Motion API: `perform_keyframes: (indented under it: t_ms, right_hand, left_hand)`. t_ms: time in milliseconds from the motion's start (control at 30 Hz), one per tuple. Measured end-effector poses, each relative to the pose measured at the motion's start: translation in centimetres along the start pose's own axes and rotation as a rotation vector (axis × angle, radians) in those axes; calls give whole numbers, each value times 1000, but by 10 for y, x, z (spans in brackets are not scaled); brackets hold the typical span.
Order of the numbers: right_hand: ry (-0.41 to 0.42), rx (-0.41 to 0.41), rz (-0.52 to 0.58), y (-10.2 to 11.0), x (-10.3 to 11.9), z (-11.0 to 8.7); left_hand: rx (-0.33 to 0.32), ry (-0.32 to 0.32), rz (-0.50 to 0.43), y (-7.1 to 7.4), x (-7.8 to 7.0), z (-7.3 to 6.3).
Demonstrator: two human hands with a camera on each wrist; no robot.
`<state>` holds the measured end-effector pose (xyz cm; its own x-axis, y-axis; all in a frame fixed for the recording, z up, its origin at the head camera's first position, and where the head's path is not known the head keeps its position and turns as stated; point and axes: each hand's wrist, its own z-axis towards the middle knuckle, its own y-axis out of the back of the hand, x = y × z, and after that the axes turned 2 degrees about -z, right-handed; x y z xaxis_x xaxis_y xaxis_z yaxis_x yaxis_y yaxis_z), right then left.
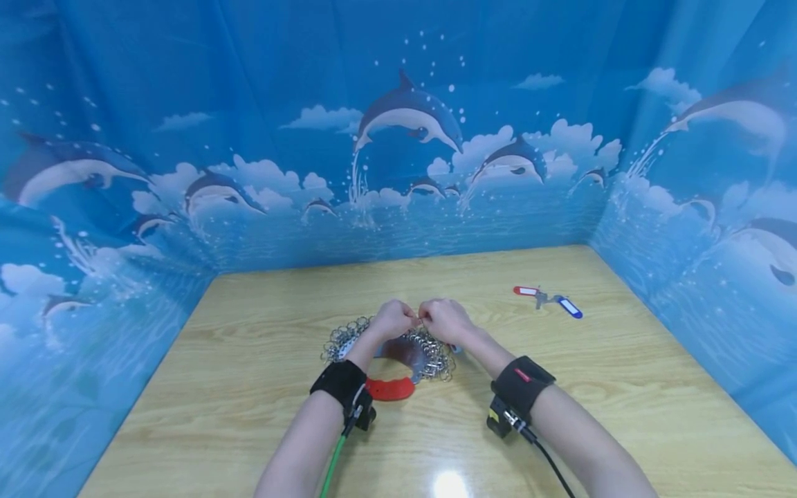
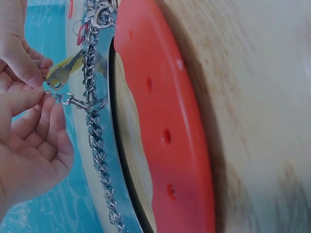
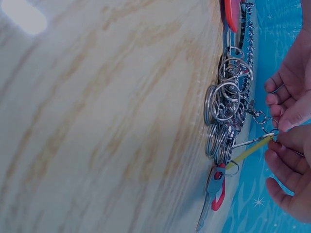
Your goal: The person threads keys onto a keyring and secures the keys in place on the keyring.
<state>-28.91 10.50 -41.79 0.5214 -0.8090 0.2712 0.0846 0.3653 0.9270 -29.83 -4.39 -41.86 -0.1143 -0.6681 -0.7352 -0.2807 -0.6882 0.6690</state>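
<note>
Red handle [image 1: 390, 389], fixed to a steel hoop [image 2: 112, 141], taken as landmark. Beyond it, a swivel clasp [image 2: 80, 103] is pinched at its ring end by the left hand [image 1: 394, 319], thumb and finger closed. Beyond it and rightward, a key [image 2: 60, 76] with yellow tag [image 3: 250, 151] is held at its ring end by the right hand [image 1: 445, 319], fingertips closed, nearer; the tag's long axis is slanted downward and rightward. Split rings [image 3: 226, 99] are crowded right of the handle, beneath the fingers; a red tag [image 1: 526, 291] and blue tag [image 1: 569, 307] are placed farther right.

Dolphin-print drapes [image 1: 398, 159] lining a table [image 1: 249, 360] suggest a staged booth.
</note>
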Motion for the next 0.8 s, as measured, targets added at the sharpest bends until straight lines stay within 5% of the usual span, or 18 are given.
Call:
perform_keyframes:
  t_ms: [267,800]
  right_hand:
    - [-18,2,2,-2,-4,-1]
    - [2,-9,-34,-1,-1,-1]
  left_hand:
    - [69,-6,-27,-5,5,-1]
    - [-16,-25,1,-1,3,1]
